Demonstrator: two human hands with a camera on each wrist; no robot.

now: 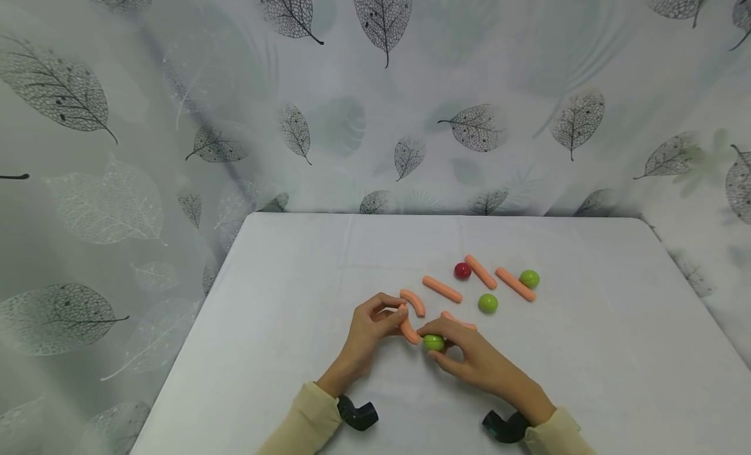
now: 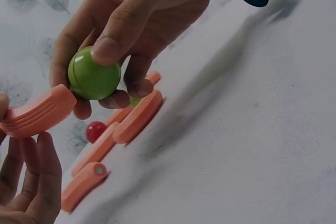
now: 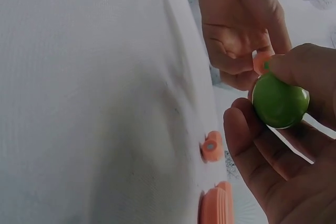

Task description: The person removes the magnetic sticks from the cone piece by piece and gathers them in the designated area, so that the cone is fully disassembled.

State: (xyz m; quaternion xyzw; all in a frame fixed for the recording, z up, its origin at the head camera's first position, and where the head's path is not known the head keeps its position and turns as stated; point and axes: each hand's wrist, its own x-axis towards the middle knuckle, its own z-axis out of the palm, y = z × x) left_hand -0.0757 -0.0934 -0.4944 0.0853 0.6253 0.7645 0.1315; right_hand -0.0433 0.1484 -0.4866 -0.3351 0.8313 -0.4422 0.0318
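My left hand [image 1: 366, 334] pinches a curved orange plastic tube piece [image 1: 410, 332] between thumb and fingers, with ridges along its side in the left wrist view. Beside it, my right hand [image 1: 478, 360] grips a glossy green ball [image 1: 433, 343] that has a seam line around it. In the left wrist view the orange piece's end [image 2: 64, 99] is right at the green ball [image 2: 94, 77]. The right wrist view shows the ball [image 3: 279, 102] between thumb and fingers, covering most of the orange piece. Both things are held above the white table.
Beyond the hands lie another curved orange piece [image 1: 413, 302] and several straight ones, one [image 1: 457, 320] partly behind my right hand. A red ball [image 1: 462, 270] and two green balls, one nearer [image 1: 487, 303] and one farther [image 1: 529, 279], are among them. A leaf-patterned curtain [image 1: 328, 181] hangs behind the table [image 1: 281, 279].
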